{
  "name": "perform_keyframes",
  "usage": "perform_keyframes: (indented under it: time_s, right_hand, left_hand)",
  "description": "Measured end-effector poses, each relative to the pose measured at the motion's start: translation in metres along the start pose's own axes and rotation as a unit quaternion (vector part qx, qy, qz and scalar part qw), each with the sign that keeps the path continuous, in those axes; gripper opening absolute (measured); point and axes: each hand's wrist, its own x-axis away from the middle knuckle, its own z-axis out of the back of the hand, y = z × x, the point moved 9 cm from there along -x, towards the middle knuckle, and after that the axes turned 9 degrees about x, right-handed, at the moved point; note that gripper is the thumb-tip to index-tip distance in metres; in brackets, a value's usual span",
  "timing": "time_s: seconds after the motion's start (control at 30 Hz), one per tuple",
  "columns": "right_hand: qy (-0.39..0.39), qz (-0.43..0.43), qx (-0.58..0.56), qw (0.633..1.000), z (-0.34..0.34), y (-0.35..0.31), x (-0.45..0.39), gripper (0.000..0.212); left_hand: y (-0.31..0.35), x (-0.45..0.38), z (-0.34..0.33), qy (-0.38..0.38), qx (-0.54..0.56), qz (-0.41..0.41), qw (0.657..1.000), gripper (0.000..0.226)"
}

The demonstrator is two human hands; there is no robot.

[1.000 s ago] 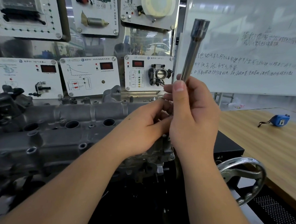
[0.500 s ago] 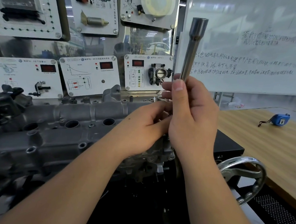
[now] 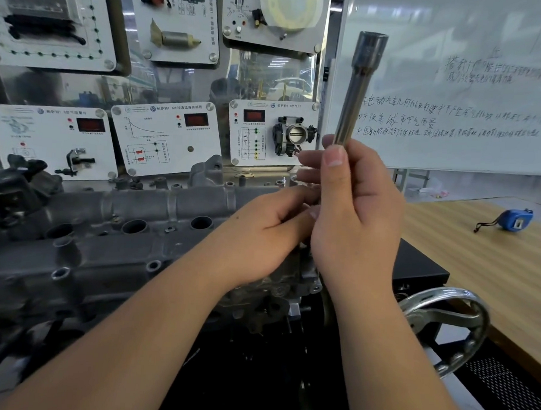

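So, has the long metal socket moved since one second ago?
No. The socket still rises just right of the whiteboard edge, held in the right hand.

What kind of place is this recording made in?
Likely an automotive training workshop: a bare engine, wall panels displaying sensors and a throttle body, and a whiteboard with handwritten notes.

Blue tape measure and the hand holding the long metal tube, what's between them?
Head view: only bare light wooden tabletop lies between the blue tape measure and the right hand, which grips the long grey metal socket tube.
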Motion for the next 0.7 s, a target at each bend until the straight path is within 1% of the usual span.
perform_keyframes:
  time_s: [0.13, 0.17, 0.23, 0.3, 0.4, 0.6, 0.7]
  right_hand:
    - [-0.009, -0.003, -0.007, 1.0, -0.0013, -0.0014, -0.0016, 0.022]
    - [-0.01, -0.004, -0.014, 1.0, -0.0018, -0.0017, -0.0015, 0.02]
    - [-0.013, -0.011, -0.034, 0.999, -0.0022, 0.0006, -0.0007, 0.008]
    - [-0.012, -0.025, -0.049, 0.998, -0.0014, 0.0055, 0.0, 0.008]
    - [-0.015, -0.022, -0.042, 0.999, -0.0005, 0.0057, -0.0001, 0.003]
    - [-0.02, -0.02, -0.018, 0.999, -0.0031, 0.0046, 0.0008, 0.016]
    - [-0.021, -0.027, -0.028, 0.999, -0.0033, 0.0053, -0.0001, 0.016]
  left_hand:
    - [0.0024, 0.0005, 0.0005, 0.003, -0.007, -0.004, 1.0, 0.017]
    - [0.0021, -0.0003, -0.0008, 0.0, -0.007, -0.001, 1.0, 0.018]
    - [0.0013, -0.001, -0.0022, -0.003, -0.003, 0.008, 1.0, 0.019]
    - [0.001, -0.0004, -0.001, 0.003, 0.0, 0.013, 1.0, 0.018]
    - [-0.0005, 0.0007, -0.0006, 0.0, 0.005, 0.014, 1.0, 0.018]
    - [0.0005, 0.0024, 0.0007, -0.001, 0.017, 0.013, 1.0, 0.017]
    - [0.0013, 0.0011, -0.0008, 0.002, 0.004, 0.012, 1.0, 0.017]
